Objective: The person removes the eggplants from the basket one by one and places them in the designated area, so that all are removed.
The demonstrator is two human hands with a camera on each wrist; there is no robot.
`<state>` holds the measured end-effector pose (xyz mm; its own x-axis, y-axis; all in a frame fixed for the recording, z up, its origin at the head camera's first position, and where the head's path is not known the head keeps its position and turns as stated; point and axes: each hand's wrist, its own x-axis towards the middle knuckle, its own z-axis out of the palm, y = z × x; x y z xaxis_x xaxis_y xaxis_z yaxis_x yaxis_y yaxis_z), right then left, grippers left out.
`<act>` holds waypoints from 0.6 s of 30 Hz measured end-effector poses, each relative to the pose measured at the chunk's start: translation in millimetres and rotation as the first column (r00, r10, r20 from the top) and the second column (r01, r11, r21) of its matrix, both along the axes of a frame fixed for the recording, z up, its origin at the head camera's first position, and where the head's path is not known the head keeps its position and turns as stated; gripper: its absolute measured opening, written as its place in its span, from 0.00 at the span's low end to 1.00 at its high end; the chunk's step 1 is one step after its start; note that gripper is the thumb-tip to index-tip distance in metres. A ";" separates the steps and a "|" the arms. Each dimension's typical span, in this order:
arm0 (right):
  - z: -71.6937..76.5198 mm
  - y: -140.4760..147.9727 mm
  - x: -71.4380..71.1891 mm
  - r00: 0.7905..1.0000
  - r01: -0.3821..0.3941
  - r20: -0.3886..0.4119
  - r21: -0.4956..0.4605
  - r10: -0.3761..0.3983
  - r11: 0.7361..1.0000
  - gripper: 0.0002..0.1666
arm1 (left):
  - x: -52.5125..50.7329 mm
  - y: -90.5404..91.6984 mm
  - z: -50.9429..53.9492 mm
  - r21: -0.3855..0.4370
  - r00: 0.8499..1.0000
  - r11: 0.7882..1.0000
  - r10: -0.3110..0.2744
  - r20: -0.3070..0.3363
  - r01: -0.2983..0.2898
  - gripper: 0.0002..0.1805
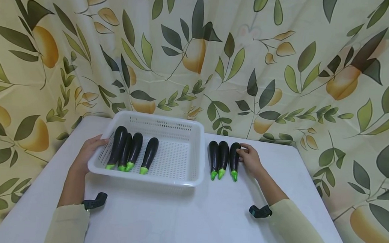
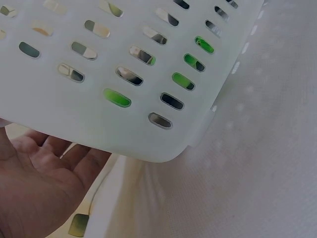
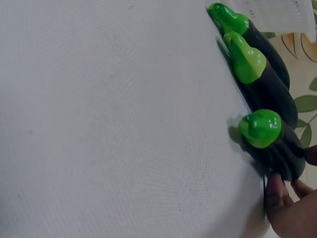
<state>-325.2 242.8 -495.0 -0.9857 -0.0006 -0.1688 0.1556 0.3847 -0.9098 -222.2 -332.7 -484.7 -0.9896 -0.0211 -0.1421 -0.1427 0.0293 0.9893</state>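
White tabletop (image 1: 170,221): right of the perforated white plastic basket (image 1: 173,181), the right hand (image 1: 250,161) pinches a green-capped black eggplant (image 1: 233,164), lying near-to-far; the left hand (image 1: 88,152) grips the basket.

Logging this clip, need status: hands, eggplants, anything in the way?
Left hand holds basket rim. Right hand pinches rightmost eggplant. Two eggplants between it and basket.

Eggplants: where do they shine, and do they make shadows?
Head view: pale glints on the dark eggplants; right wrist view: bright spots on their green caps, dark shadow beside the one the right hand holds; left wrist view: only bits show through the basket.
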 end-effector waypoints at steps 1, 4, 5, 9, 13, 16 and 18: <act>0.4 -0.7 0.6 1.000 0.003 -0.006 0.007 -0.003 1.000 0.35 | -0.1 0.0 0.4 -0.001 1.000 1.000 -0.001 0.000 0.001 0.33; 1.3 -2.7 1.4 1.000 0.012 -0.019 0.021 -0.011 1.000 0.35 | 0.0 -0.3 1.1 0.005 1.000 1.000 0.000 0.006 0.000 0.34; 1.0 -3.0 1.1 1.000 0.014 -0.022 0.020 -0.014 1.000 0.35 | 0.0 -0.5 1.1 0.008 1.000 1.000 0.000 0.008 0.000 0.34; 0.8 -4.0 1.2 0.999 0.021 -0.028 0.022 -0.020 1.000 0.34 | 0.1 -0.4 1.8 0.016 1.000 1.000 -0.001 0.015 0.001 0.34; -0.3 -3.4 1.8 1.000 0.019 -0.025 0.036 -0.018 0.999 0.34 | 0.7 0.6 2.3 0.006 1.000 1.000 -0.001 0.014 0.001 0.34; -1.1 -2.6 2.6 1.000 0.010 -0.026 0.051 -0.008 0.999 0.34 | 0.9 0.7 1.8 0.005 1.000 1.000 -0.003 0.012 0.003 0.34; -1.6 -2.6 2.2 1.000 0.009 -0.027 0.057 -0.007 0.998 0.34 | 0.8 0.5 1.4 0.008 1.000 1.000 -0.005 0.008 0.005 0.34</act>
<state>-323.0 240.3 -496.5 -0.9898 0.0163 -0.1418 0.1347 0.4346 -0.8905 -221.4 -332.2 -483.3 -0.9885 -0.0150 -0.1505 -0.1508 0.0226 0.9883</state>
